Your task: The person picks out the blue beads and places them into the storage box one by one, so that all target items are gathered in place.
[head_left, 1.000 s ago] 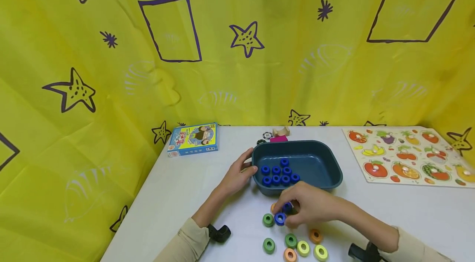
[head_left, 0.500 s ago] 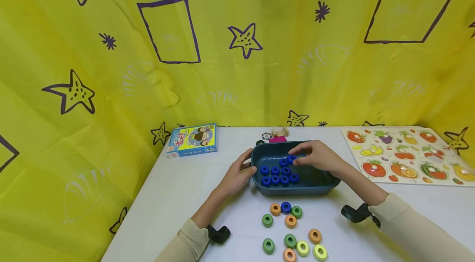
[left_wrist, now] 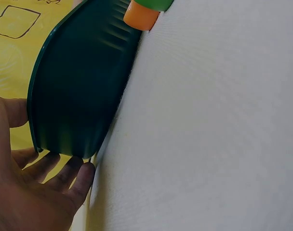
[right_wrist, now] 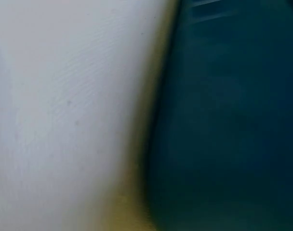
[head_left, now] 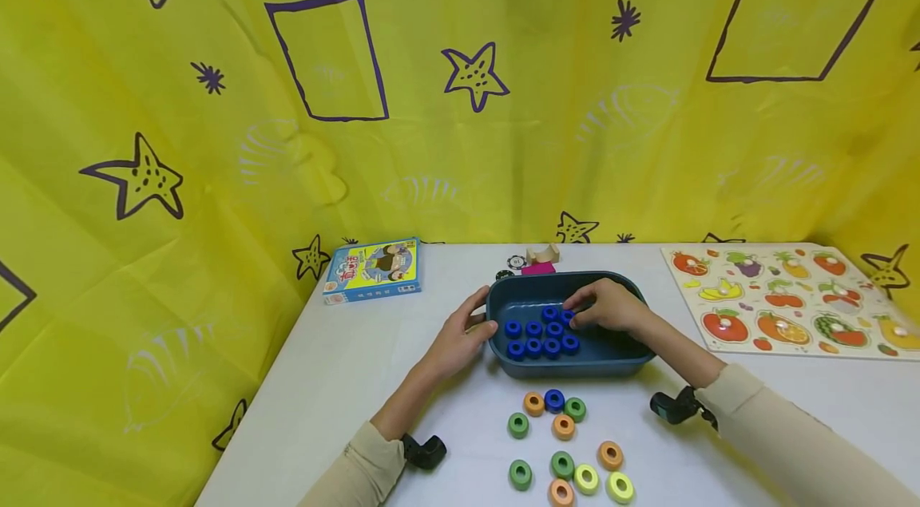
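Observation:
A dark teal plastic tub [head_left: 568,370] stands on the white table. My left hand [head_left: 461,339] grips its left end, thumb at the rim and fingers against the outer wall; the left wrist view shows this hand [left_wrist: 38,185] close up. Inside the tub, several blue rings [head_left: 533,329] stand in rows toward the left. My right hand [head_left: 611,306] reaches over the right part of the tub and pinches a blue ring [head_left: 567,318] at the end of the back row, partly covered by the fingers. The right wrist view is filled by the tub's wall [right_wrist: 223,120], without the hand.
In front of the tub lie one blue ring [head_left: 554,401] and several green [head_left: 521,475], orange [head_left: 611,455] and yellow rings [head_left: 586,479]. A boxed game [head_left: 374,271] is back left, a fruit puzzle board [head_left: 791,303] right. Small pieces [head_left: 541,259] sit behind the tub.
My right hand picked up a blue ring from the table, carried it into the tub and lowered it beside the back row. The left hand has kept its hold on the tub.

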Demonstrator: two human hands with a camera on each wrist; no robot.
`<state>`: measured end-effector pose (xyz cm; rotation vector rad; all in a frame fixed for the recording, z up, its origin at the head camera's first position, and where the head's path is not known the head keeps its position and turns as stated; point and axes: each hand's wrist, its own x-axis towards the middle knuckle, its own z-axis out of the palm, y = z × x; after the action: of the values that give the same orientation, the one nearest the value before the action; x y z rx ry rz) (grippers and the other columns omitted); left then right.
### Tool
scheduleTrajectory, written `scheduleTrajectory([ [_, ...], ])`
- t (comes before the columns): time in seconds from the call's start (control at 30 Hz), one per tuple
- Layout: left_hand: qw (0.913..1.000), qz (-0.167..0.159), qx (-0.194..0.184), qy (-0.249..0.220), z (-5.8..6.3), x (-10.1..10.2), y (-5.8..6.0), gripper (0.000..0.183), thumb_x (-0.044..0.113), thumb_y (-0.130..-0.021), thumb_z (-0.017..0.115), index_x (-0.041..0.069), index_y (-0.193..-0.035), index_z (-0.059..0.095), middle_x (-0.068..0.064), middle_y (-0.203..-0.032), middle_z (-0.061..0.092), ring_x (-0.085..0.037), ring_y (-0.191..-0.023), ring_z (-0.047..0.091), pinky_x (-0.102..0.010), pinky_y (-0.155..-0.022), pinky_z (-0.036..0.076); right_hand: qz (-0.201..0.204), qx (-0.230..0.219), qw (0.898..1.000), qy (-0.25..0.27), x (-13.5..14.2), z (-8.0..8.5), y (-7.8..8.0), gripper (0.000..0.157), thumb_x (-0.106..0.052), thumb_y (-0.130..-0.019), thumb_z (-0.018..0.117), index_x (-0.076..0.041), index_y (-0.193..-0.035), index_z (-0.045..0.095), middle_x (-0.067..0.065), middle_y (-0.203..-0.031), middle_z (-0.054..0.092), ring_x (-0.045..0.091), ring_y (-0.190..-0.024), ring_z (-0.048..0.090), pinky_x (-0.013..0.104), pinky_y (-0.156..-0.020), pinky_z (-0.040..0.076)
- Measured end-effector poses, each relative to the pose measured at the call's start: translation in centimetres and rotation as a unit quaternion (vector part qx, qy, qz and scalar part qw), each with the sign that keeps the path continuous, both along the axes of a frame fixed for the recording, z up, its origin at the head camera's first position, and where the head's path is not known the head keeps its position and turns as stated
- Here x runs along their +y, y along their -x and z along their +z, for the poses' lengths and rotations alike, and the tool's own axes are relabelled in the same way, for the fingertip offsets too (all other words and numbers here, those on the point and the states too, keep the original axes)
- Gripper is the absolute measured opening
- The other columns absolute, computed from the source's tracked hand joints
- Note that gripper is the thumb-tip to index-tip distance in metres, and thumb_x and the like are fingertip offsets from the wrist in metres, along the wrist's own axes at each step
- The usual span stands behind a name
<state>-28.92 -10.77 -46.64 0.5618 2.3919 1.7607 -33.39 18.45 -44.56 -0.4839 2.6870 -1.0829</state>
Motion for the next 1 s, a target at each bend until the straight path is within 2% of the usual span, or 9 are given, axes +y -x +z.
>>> scheduleTrajectory([
  [0.1, 1.0000, 0.001, -0.003, 0.002, -0.1, -0.1, 0.1, 0.059, 0.021, -0.093, 0.054, 0.019, -0.147, 0.028, -0.002, -0.146, 0.034, -0.026, -0.123, 0.045, -0.042, -0.095, 0.040, 0.006, 0.023, 1.000, -0.006, -0.1, 0.1, -0.1, 0.024, -0.020, -0.075, 0.078, -0.012, -0.097, 0.073, 0.000, -0.092, 0.068, 0.019, -0.086, 0.061, 0.039, -0.075, 0.047],
  [0.2, 1.0000, -0.001, -0.003, 0.004, -0.3, -0.1, 0.1, 0.059, 0.022, -0.094, 0.054, 0.020, -0.147, 0.029, -0.006, -0.144, 0.036, -0.027, -0.122, 0.046, -0.043, -0.095, 0.040, 0.005, 0.076, 0.997, -0.012, -0.4, 0.8, -0.9, 0.027, -0.022, -0.076, 0.077, -0.013, -0.100, 0.072, -0.001, -0.094, 0.068, 0.018, -0.087, 0.060, 0.042, -0.079, 0.046],
  [0.3, 1.0000, -0.001, -0.003, 0.005, -0.3, -0.1, 0.1, 0.060, 0.023, -0.093, 0.055, 0.020, -0.147, 0.029, -0.004, -0.144, 0.037, -0.025, -0.121, 0.046, -0.041, -0.095, 0.041, -0.009, 0.126, 0.992, -0.004, -1.0, 2.2, -3.0, 0.025, -0.023, -0.077, 0.076, -0.016, -0.100, 0.071, -0.004, -0.092, 0.068, 0.018, -0.073, 0.056, 0.036, -0.068, 0.045],
  [0.4, 1.0000, -0.001, -0.001, 0.003, -0.2, 0.0, 0.2, 0.060, 0.021, -0.093, 0.054, 0.018, -0.147, 0.028, 0.000, -0.146, 0.034, -0.022, -0.122, 0.046, -0.040, -0.094, 0.041, -0.021, 0.144, 0.989, 0.021, -1.8, 3.7, -6.2, 0.021, -0.026, -0.077, 0.076, -0.022, -0.097, 0.071, -0.007, -0.081, 0.065, 0.015, -0.058, 0.048, 0.028, -0.051, 0.039],
  [0.5, 1.0000, 0.000, -0.001, 0.006, -0.1, 0.0, 0.2, 0.060, 0.020, -0.093, 0.054, 0.017, -0.147, 0.028, 0.003, -0.147, 0.033, -0.022, -0.122, 0.046, -0.040, -0.094, 0.041, -0.029, 0.135, 0.990, 0.043, -2.6, 4.1, -9.6, 0.018, -0.031, -0.076, 0.076, -0.028, -0.093, 0.070, -0.011, -0.072, 0.060, 0.011, -0.051, 0.045, 0.024, -0.044, 0.035],
  [0.57, 1.0000, 0.000, 0.000, 0.008, -0.1, 0.0, 0.2, 0.060, 0.021, -0.093, 0.054, 0.018, -0.147, 0.028, 0.002, -0.146, 0.033, -0.022, -0.122, 0.046, -0.040, -0.094, 0.041, -0.031, 0.114, 0.991, 0.058, -3.1, 3.9, -11.6, 0.019, -0.032, -0.076, 0.077, -0.027, -0.093, 0.071, -0.010, -0.069, 0.058, 0.011, -0.050, 0.045, 0.023, -0.042, 0.035],
  [0.67, 1.0000, -0.001, 0.004, 0.004, -0.1, -0.1, 0.3, 0.059, 0.021, -0.094, 0.053, 0.017, -0.147, 0.028, 0.001, -0.146, 0.033, -0.025, -0.122, 0.046, -0.042, -0.094, 0.041, -0.035, 0.080, 0.994, 0.065, -3.8, 3.1, -13.7, 0.021, -0.030, -0.075, 0.078, -0.025, -0.094, 0.071, -0.010, -0.071, 0.059, 0.010, -0.049, 0.045, 0.022, -0.042, 0.035],
  [0.83, 1.0000, 0.000, 0.004, 0.002, -0.3, -0.2, 0.3, 0.059, 0.023, -0.093, 0.054, 0.019, -0.147, 0.029, 0.001, -0.146, 0.033, -0.025, -0.122, 0.046, -0.042, -0.094, 0.041, -0.054, 0.027, 0.998, 0.023, -4.7, 1.4, -14.9, 0.026, -0.029, -0.072, 0.079, -0.026, -0.097, 0.071, -0.006, -0.056, 0.050, 0.011, -0.043, 0.044, 0.022, -0.039, 0.033],
  [1.0, 1.0000, -0.001, 0.007, 0.004, -0.4, -0.1, 0.3, 0.059, 0.024, -0.093, 0.055, 0.020, -0.147, 0.030, -0.001, -0.145, 0.035, -0.025, -0.121, 0.047, -0.041, -0.094, 0.042, -0.068, 0.038, 0.997, -0.016, -5.0, 0.1, -14.7, 0.027, -0.030, -0.071, 0.080, -0.026, -0.096, 0.071, -0.011, -0.058, 0.052, 0.009, -0.041, 0.044, 0.023, -0.041, 0.035],
])
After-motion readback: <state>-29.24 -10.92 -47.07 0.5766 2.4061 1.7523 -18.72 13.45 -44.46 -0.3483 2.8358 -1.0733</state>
